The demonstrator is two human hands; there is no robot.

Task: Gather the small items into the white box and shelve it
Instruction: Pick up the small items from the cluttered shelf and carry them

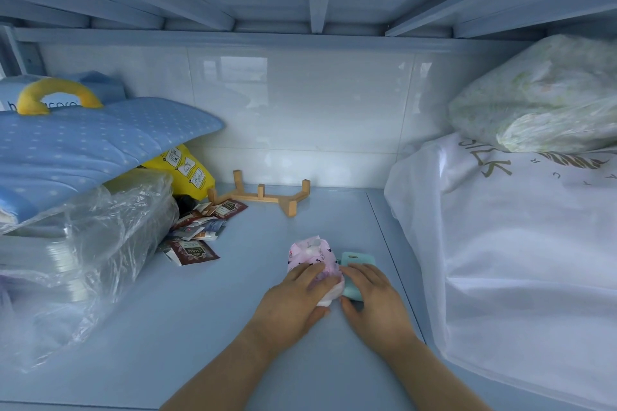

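A small pink patterned packet lies on the light blue shelf surface, with a teal case touching its right side. My left hand rests on the near end of the pink packet, fingers curled over it. My right hand covers the near part of the teal case, thumb at its front edge. To the left lies a loose pile of tea sachets, dark red and white. No white box is visible in this view.
A wooden rack stands by the tiled back wall. At left a clear plastic-wrapped bundle lies under a blue dotted pad and a yellow bag. At right a large white bagged bundle carries a wrapped pillow.
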